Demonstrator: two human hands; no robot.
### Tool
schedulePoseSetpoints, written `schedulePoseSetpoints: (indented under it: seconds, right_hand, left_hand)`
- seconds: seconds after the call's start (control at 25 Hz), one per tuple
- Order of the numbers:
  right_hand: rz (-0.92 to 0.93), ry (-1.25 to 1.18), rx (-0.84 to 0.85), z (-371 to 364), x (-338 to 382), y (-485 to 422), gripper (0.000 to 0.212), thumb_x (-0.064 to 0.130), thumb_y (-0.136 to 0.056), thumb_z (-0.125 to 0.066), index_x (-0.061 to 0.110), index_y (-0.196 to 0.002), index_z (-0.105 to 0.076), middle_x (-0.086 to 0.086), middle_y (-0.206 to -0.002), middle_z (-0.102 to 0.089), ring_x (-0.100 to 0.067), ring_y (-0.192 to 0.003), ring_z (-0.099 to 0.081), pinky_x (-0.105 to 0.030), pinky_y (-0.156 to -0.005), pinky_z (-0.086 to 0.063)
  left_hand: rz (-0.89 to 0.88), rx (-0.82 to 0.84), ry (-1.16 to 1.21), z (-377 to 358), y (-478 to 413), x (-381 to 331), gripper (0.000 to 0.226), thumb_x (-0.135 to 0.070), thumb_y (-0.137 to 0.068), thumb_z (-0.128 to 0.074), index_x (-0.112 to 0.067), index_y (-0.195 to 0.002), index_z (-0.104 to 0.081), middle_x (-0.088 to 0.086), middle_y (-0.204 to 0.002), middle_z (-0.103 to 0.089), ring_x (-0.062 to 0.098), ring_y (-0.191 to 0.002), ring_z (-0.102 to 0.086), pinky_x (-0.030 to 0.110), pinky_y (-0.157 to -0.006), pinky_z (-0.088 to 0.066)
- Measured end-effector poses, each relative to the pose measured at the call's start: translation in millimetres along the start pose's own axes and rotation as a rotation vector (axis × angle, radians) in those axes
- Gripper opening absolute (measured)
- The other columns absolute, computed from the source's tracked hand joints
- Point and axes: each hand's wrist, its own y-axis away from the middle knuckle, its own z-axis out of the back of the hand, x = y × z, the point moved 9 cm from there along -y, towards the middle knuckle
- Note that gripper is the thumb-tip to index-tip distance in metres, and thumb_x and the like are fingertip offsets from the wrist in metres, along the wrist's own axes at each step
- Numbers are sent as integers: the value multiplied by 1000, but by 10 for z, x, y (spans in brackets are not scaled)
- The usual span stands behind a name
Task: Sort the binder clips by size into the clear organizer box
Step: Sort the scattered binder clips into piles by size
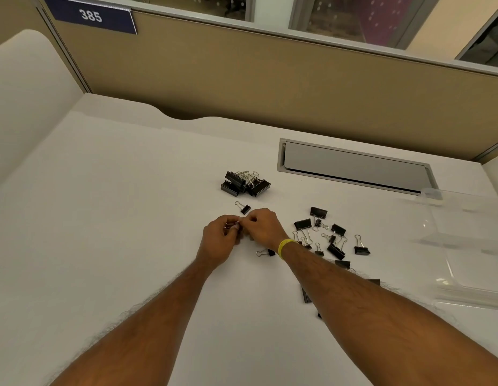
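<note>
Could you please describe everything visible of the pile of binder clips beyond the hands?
The pile of binder clips is a tight heap of several large black clips with silver wire handles, seemingly metal. They lie jumbled against one another on the white desk, beyond the left hand and right hand, neither touching it. Only the desk touches it.

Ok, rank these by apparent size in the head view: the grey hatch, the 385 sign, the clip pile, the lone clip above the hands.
1. grey hatch
2. 385 sign, though it sits farther back, so its true size is unsure
3. clip pile
4. lone clip
</note>
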Motion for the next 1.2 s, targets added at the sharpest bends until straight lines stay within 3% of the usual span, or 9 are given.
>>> schedulePoseSetpoints:
  seconds: [0.12,0.28,0.4,0.52,1.0,1.2]
  right_hand:
    - [72,126,-212,174,41,-79,12,19,-88,-61,9,-93,-64,-5,-93,-61,-17,-83,-56,-36,-77,-50]
    - [61,307,-135,60,38,-219,34,22,-87,-61,13,-119,-56,-7,-124,-52,-23,-115,-47,-40,-94,-46]
    - [116,410,-106,-42,131,-252,25,21,-87,-61,11,-110,-61,-9,-115,-54,-26,-108,-52,-39,-88,-48]
    - [112,339,-100,-97,168,-175,19,19,-84,-62,11,-102,-65,-8,-107,-56,-25,-97,-57,-37,-83,-49]
    - [172,153,-123,-330,69,779,25,26,-80,-68,20,-103,-61,8,-99,-57,-5,-82,-49,-21,-75,-42]
    - [176,141,-126,-447,-19,1135,28,27,-79,-69,22,-105,-59,10,-97,-55,-4,-78,-48,-21,-74,-45]
  left_hand:
    - [47,-45,75,108,2,29,22,-7,-97,-52,-15,-115,-62,4,-90,-71,20,-80,-71,30,-68,-59]
    - [70,-86,73,273,4,35,22,-8,-94,-57,-18,-114,-58,4,-90,-72,18,-77,-71,27,-64,-55]
    - [78,-100,40,356,46,28,14,-10,-89,-64,-15,-102,-61,6,-84,-73,17,-74,-68,27,-64,-56]
    - [105,-97,31,402,113,80,7,-12,-87,-67,-12,-94,-65,7,-83,-73,19,-75,-70,27,-64,-58]
    - [200,-65,-156,606,610,246,5,-14,-87,-66,-15,-84,-70,2,-65,-70,7,-52,-61,21,-53,-51]
    - [208,-54,-115,525,913,314,2,-12,-87,-67,-11,-86,-69,3,-66,-72,13,-58,-67,32,-63,-60]
